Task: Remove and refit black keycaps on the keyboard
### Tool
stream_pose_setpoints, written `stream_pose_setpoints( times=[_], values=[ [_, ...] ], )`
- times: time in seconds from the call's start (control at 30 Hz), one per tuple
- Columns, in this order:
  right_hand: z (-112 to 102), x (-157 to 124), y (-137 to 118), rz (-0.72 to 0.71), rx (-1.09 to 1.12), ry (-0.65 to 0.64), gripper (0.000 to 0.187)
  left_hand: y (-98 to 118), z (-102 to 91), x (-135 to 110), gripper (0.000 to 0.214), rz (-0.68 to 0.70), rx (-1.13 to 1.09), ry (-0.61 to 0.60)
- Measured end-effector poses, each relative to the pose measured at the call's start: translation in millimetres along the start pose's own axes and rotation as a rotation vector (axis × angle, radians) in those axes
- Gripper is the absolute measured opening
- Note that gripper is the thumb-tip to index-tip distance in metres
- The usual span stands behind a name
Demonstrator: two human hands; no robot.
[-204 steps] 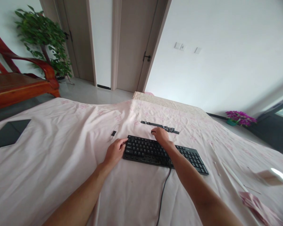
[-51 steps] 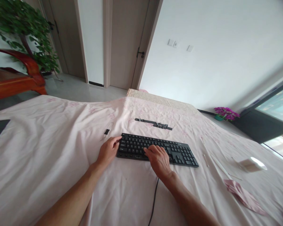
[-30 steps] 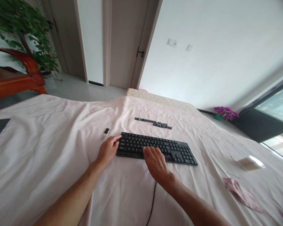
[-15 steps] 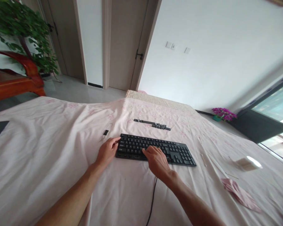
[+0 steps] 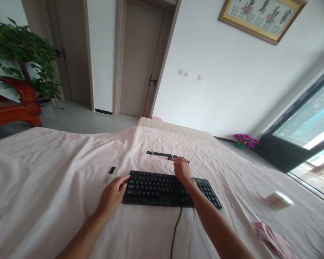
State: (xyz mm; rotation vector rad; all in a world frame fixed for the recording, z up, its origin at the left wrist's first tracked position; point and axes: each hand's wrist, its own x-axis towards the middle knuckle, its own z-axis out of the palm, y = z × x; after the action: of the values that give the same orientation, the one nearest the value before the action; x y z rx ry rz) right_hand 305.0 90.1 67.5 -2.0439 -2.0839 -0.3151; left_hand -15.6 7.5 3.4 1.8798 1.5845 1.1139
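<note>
A black computer keyboard (image 5: 148,187) lies on the bedsheet, with bare gaps along its bottom row where keycaps are off. Its upper left corner is gripped by my left hand (image 5: 113,192), thumb and forefinger at the edge. My right hand (image 5: 182,169) reaches over the keyboard to a group of loose black keycaps (image 5: 169,158). The fingertips are drawn together at a keycap on the group's left side, and the hand covers several others. A long space bar (image 5: 162,154) lies left of that hand, with small keycaps (image 5: 150,153) at its left end.
Left of the keyboard lies a small black piece (image 5: 112,170). On the right are a clear round tub (image 5: 279,200), thin sticks (image 5: 230,199) and a pink cloth (image 5: 272,237). The keyboard's cable (image 5: 175,230) runs toward me over the wrinkled pink sheet (image 5: 78,172).
My right hand has moved from the keyboard's lower row forward to the loose keycaps. My left hand still holds the keyboard's left corner. The camera has tilted up, bringing a framed picture into view.
</note>
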Motion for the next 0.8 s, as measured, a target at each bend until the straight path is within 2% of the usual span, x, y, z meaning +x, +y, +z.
stream_pose_setpoints(
  times=[0.17,0.33,0.63,0.8],
  values=[
    [8,29,-4,-0.047,-0.068,0.001,0.033,1,-0.2,0,0.039,-0.003,-0.015,-0.004],
    [14,43,-9,-0.113,-0.106,-0.027,0.03,4,-1.8,0,0.038,-0.006,-0.022,0.005],
    [11,46,-14,-0.108,-0.073,-0.083,0.023,6,-3.1,1,0.039,-0.009,-0.01,0.002],
    [6,44,-17,-0.081,0.012,-0.18,0.018,6,-2.8,0,0.038,-0.016,-0.005,0.004]
  ],
)
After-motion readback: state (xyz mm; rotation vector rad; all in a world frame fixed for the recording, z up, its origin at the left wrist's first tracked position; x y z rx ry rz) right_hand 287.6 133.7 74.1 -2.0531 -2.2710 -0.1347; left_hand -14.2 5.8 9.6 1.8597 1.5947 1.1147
